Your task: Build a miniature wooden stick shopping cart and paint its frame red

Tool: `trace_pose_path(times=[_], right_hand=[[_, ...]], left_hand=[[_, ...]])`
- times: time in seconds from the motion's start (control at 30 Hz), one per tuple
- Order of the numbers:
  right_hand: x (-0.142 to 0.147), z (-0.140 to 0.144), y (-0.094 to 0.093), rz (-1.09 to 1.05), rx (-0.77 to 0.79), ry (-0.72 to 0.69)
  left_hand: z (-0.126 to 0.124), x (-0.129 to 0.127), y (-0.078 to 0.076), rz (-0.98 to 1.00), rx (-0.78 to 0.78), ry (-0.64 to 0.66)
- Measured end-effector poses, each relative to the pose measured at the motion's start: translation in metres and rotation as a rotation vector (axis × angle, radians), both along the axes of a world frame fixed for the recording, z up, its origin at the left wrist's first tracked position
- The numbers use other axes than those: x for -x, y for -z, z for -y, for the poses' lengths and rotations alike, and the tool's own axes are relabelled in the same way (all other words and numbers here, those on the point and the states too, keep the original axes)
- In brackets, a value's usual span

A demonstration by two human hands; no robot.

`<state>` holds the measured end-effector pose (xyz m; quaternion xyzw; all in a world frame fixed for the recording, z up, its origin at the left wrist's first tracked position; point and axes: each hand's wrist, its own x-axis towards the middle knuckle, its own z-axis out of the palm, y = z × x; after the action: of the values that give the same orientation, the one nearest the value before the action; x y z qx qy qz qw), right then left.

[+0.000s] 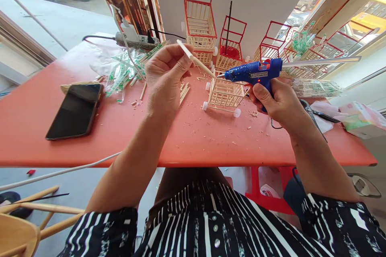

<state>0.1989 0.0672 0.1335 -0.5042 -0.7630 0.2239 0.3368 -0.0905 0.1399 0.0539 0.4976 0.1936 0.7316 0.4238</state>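
Two hands work: left hand (pixel 164 74) pinches a stick (pixel 196 59), right hand (pixel 276 100) grips the glue gun (pixel 256 73); the cart (pixel 225 94) on the tabletop (pixel 187 136) looks half-built, handle missing.

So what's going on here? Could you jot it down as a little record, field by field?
Left hand: pinches a thin wooden stick, tip angled down to the right
Right hand: grips a blue glue gun, nozzle at the stick's lower tip
Below them: small stick cart with white wheels
Surface: red table, strewn with wood bits
Left side: dark phone, lying flat
Back: more stick carts with red frames
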Motion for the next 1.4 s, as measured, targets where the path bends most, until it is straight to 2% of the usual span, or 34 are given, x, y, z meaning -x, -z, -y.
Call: trace_pose_path(times=[0.1, 0.3, 0.6, 1.17, 1.4], right_hand=[[-0.001, -0.001, 0.001, -0.004, 0.007, 0.002], [0.002, 0.001, 0.000, 0.001, 0.051, 0.031], [-0.001, 0.000, 0.002, 0.020, 0.019, 0.006], [-0.003, 0.003, -0.004, 0.108, -0.016, 0.044], [-0.002, 0.007, -0.007, 0.096, 0.024, 0.054]], left_hand=[[0.000, 0.000, 0.000, -0.012, -0.022, -0.003], [0.012, -0.004, -0.009, -0.066, 0.004, -0.112], [0.011, -0.002, -0.010, -0.103, -0.013, -0.119], [0.010, -0.002, -0.008, -0.112, -0.012, -0.144], [0.009, -0.005, -0.008, -0.077, -0.017, -0.130]])
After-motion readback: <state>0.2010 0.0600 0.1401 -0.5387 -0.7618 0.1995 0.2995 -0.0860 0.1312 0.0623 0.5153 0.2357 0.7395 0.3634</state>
